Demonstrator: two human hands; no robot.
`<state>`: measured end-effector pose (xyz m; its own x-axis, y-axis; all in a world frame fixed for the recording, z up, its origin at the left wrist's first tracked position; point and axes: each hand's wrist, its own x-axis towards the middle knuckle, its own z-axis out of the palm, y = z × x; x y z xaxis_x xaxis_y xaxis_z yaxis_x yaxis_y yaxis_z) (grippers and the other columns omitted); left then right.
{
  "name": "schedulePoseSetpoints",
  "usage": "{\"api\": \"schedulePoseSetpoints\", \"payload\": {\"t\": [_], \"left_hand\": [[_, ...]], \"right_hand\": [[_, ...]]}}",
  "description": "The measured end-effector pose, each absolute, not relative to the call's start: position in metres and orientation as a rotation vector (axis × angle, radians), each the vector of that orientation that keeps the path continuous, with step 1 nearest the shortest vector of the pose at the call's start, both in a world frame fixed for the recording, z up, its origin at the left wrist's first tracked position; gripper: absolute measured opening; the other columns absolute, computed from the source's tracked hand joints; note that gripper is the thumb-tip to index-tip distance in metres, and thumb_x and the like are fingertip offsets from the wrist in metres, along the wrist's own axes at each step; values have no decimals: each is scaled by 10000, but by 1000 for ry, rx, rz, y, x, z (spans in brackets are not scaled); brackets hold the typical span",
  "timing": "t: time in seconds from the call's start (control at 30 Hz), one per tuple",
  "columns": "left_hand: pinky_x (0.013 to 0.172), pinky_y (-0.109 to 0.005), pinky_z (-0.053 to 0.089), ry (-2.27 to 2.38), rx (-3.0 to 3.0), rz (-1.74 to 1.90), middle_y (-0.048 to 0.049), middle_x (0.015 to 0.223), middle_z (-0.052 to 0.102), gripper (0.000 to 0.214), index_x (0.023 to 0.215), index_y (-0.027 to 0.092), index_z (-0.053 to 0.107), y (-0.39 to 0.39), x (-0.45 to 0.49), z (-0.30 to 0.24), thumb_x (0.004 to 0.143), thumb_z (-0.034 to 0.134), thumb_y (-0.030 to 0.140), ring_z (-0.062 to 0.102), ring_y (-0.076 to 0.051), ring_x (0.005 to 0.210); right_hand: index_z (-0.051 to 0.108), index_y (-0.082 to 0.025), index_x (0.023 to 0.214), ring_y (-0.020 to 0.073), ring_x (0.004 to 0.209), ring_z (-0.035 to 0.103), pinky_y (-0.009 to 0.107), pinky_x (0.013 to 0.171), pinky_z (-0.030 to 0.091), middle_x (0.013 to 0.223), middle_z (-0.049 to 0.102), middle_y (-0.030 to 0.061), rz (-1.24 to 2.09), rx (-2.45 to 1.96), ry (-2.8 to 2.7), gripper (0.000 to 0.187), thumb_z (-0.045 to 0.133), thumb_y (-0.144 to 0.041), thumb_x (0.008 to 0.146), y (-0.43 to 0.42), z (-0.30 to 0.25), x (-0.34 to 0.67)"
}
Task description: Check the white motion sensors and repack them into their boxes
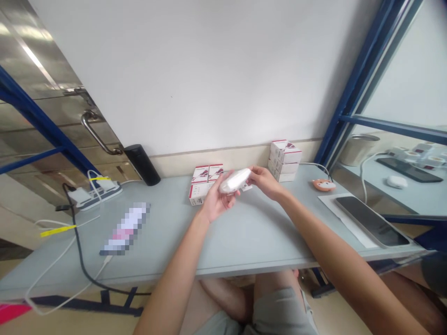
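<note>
A small white object wrapped in plastic (234, 181) is held up above the desk between both hands. My left hand (218, 200) is wrapped round it from the left and below. At its right end, the fingers of my right hand (263, 180) pinch the edge. What kind of thing is inside the wrapping I cannot make out. Just behind my left hand stand white and red boxes (199, 191), partly hidden by that hand. A stack of similar boxes (285, 160) stands against the wall, beyond my right hand.
On the left of the desk (167, 242) lie a phone with a blurred screen (127, 228), a power strip (99, 195) and loose cables; a black cylinder (142, 164) leans there. At right are an orange and white animal-shaped item (323, 185) and a dark phone (372, 220) on paper.
</note>
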<state>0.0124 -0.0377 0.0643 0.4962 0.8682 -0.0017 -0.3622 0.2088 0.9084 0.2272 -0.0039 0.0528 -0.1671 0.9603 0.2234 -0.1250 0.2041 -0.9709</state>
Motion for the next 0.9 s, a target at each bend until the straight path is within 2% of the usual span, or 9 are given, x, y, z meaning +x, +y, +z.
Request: {"api": "schedulePoseSetpoints", "payload": {"t": [0.07, 0.13, 0.2, 0.27, 0.37, 0.53, 0.73, 0.83, 0.9], "left_hand": [[596, -256, 533, 448, 970, 926, -106, 958, 784, 578, 1388, 210, 638, -42, 10, 66, 943, 652, 578, 672, -146, 620], [746, -285, 571, 380, 982, 944, -132, 1089, 788, 521, 1289, 179, 692, -44, 11, 65, 849, 808, 434, 715, -164, 760], [777, -303, 573, 462, 1053, 998, -136, 1105, 792, 481, 1206, 162, 714, -44, 15, 60, 786, 878, 330, 722, -170, 781], [715, -304, 565, 575, 1089, 1068, -119, 1023, 799, 479, 1170, 159, 706, -40, 22, 54, 784, 896, 368, 710, -159, 696], [589, -260, 519, 663, 1070, 1178, -67, 889, 778, 541, 1127, 150, 693, -33, 29, 48, 793, 867, 538, 673, -128, 573], [372, -220, 327, 786, 999, 1300, 35, 586, 617, 644, 990, 153, 684, -27, 26, 50, 831, 665, 776, 505, -88, 361], [312, -193, 194, 864, 989, 1291, 65, 517, 505, 693, 947, 172, 666, -24, 14, 54, 806, 570, 844, 335, -55, 327], [300, -201, 147, 934, 1053, 1261, 57, 505, 481, 722, 890, 173, 663, -24, 12, 52, 797, 549, 880, 305, -60, 323], [298, -209, 139, 1009, 1119, 1259, 46, 496, 475, 718, 812, 175, 640, -25, 14, 48, 788, 573, 890, 325, -70, 320]], "right_hand": [[702, -173, 860, 148, 690, 595, 296, 699, 511, 734, 657, 18, 1251, -905, -1312, 408, 835, -544, 753, -3, 50, 225], [705, -165, 850, 158, 696, 610, 309, 708, 529, 741, 667, 37, 1263, -927, -1277, 410, 844, -533, 732, -1, 47, 224], [693, -169, 837, 160, 688, 603, 316, 706, 531, 726, 649, 34, 1242, -939, -1246, 416, 840, -542, 727, 1, 45, 224], [672, -183, 835, 153, 683, 579, 313, 702, 518, 720, 620, 17, 1177, -941, -1218, 425, 818, -572, 746, 4, 44, 224], [644, -206, 837, 146, 696, 537, 295, 693, 478, 732, 591, -4, 1042, -927, -1217, 431, 785, -610, 785, 5, 45, 224], [636, -225, 841, 152, 743, 520, 280, 669, 427, 810, 612, -5, 938, -840, -1370, 409, 811, -593, 796, -6, 54, 218], [538, -226, 808, 132, 739, 550, 266, 631, 438, 946, 612, -6, 1077, -717, -1468, 463, 908, -493, 729, -14, 59, 216], [576, -261, 1018, 134, 821, 621, 276, 705, 518, 1156, 611, 4, 1288, -664, -1514, 523, 958, -391, 686, -16, 58, 222], [529, -341, 1357, 188, 984, 683, 333, 826, 576, 1334, 596, 44, 1477, -657, -1633, 823, 977, -322, 667, -19, 57, 224]]}}
